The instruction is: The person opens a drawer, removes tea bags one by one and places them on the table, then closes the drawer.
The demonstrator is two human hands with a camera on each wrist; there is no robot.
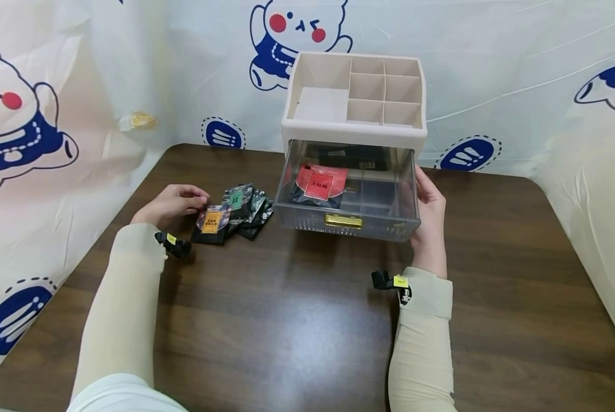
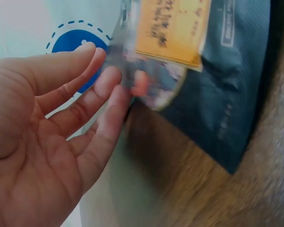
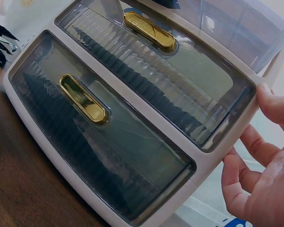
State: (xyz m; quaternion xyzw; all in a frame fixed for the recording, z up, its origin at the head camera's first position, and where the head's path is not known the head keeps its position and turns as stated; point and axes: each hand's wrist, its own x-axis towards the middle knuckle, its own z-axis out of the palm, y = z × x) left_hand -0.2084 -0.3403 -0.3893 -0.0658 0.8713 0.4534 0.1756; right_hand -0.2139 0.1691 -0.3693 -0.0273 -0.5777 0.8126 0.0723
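A black tea packet with an orange label point(image 1: 212, 234) lies at the near left of a small pile of dark tea packets point(image 1: 239, 201). My left hand point(image 1: 170, 205) is at its upper left corner. In the left wrist view the fingertips meet or nearly meet the packet's edge, with the thumb apart. A white desktop organizer point(image 1: 354, 133) has its clear top drawer point(image 1: 302, 220) pulled out, and a red-and-black tea packet point(image 1: 322, 186) lies inside on the left. My right hand point(image 1: 431, 223) rests against the organizer's right side, thumb near the front edge in the right wrist view.
Two lower drawers with gold handles point(image 3: 84, 98) are closed. The organizer's top has open compartments point(image 1: 366, 86). Around the brown wooden table point(image 1: 266, 320) hangs a patterned curtain point(image 1: 199, 68). A dark item point(image 1: 349, 155) lies at the back of the open drawer.
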